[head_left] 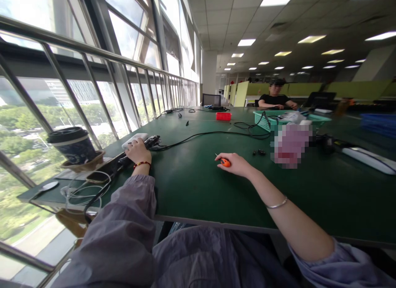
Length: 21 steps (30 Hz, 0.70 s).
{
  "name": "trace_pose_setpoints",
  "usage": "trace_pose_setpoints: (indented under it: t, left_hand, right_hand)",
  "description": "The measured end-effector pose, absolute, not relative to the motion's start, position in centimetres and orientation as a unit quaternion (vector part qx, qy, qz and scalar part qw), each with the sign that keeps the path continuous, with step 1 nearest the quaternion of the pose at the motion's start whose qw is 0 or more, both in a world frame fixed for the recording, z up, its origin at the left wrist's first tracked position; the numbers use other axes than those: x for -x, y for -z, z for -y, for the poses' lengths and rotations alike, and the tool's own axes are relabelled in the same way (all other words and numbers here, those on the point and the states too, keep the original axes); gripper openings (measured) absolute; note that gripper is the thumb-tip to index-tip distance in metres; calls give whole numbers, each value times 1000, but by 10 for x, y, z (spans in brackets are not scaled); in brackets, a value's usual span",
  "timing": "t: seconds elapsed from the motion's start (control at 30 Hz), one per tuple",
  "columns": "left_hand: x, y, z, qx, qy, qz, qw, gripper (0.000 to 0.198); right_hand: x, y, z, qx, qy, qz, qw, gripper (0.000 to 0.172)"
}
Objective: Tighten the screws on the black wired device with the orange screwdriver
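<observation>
My left hand [138, 151] lies at the left side of the green table [198, 189], its fingers resting over a white flat device [133, 140] next to a black object [152, 141] with a cable. A red bead bracelet sits on that wrist. My right hand [235, 163] rests near the table's middle, fingers curled round a small orange-handled tool [225, 162] whose thin tip points up and left. A silver bangle circles the right forearm.
A dark paper cup [73, 145] stands at the left by white cables [81, 190] and a railing with windows. Black cables, a red box [223, 116], a green basket [269, 118] and small black parts [259, 152] lie further back. Another person [276, 99] sits at the far end.
</observation>
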<state>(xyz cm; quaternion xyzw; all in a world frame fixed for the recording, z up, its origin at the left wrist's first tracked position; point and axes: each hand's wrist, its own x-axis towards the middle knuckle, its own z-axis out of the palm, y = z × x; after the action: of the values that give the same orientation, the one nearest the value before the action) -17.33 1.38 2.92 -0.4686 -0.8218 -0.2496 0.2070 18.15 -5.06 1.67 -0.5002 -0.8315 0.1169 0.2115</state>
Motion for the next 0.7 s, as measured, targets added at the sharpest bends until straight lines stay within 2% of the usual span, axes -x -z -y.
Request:
trace_pose_setpoints:
  t: [0.13, 0.4, 0.53, 0.7]
  left_hand:
    - [174, -31, -12, 470, 273, 812, 214, 40]
    - [141, -42, -3, 549, 327, 731, 239, 28]
    - [88, -44, 4, 658, 322, 634, 246, 29]
    - [13, -33, 13, 823, 288, 438, 218, 28]
  right_hand:
    - [-182, -18, 50, 515, -111, 817, 237, 26]
    - [-191, -18, 42, 576, -55, 736, 351, 29]
    - [-199, -18, 38, 605, -51, 688, 398, 29]
    - [-210, -25, 40, 639, -38, 607, 471, 30]
